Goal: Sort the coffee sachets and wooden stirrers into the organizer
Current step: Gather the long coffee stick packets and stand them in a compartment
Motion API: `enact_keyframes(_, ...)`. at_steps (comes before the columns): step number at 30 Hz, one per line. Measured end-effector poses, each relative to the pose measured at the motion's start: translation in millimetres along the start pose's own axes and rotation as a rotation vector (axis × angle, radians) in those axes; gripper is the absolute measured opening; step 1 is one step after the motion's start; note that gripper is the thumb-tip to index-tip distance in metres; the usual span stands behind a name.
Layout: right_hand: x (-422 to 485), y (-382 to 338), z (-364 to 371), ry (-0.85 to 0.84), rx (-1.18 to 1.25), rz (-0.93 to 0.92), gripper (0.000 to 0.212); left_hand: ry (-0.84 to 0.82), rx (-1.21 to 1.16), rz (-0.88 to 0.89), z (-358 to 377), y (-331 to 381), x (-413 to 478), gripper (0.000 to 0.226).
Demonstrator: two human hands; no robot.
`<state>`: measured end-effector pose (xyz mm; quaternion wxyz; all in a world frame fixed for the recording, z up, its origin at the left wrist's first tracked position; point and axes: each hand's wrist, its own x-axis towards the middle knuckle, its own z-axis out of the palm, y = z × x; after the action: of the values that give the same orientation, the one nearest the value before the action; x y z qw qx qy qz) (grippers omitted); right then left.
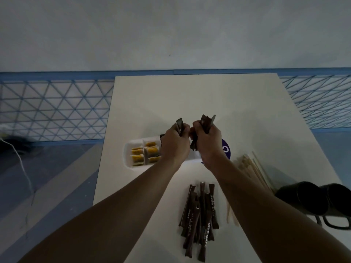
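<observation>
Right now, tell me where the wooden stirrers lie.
Head view: the wooden stirrers lie on the right side of the white table, beside the dark mugs and right of the coffee sachet pile.

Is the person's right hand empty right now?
No, the right hand grips a bunch of dark brown coffee sachets, and the left hand holds one too.
</observation>
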<state>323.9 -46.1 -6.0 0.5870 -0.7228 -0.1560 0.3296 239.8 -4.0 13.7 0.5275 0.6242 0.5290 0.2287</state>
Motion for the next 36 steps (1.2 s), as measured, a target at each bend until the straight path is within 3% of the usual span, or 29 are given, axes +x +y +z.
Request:
enact_keyframes(8,6,14,-1,-0.057,0.024,0.003,0.015,0.022,0.117,0.148,3,-4,11,0.018)
enact_keyframes(16,-1,19,10,-0.101,-0.240,-0.136,0.016,0.037,0.075,0.139,-9,1,19,0.016)
enact_keyframes(23,-6,21,15,-0.122,-0.271,-0.117,0.014,0.056,0.097,0.140,-31,-2,14,0.019)
enact_keyframes(26,-8,18,11,-0.119,-0.333,-0.170,0.024,0.060,0.142,0.136,-43,-3,13,0.020)
enact_keyframes(30,-7,16,1,-0.130,-0.428,-0.265,0.033,-0.046,0.237,0.064,-58,-5,11,0.031)
enact_keyframes(36,-2,9,-18,-0.040,-0.542,-0.326,0.037,-0.312,0.394,-0.004,-59,-6,1,0.073)
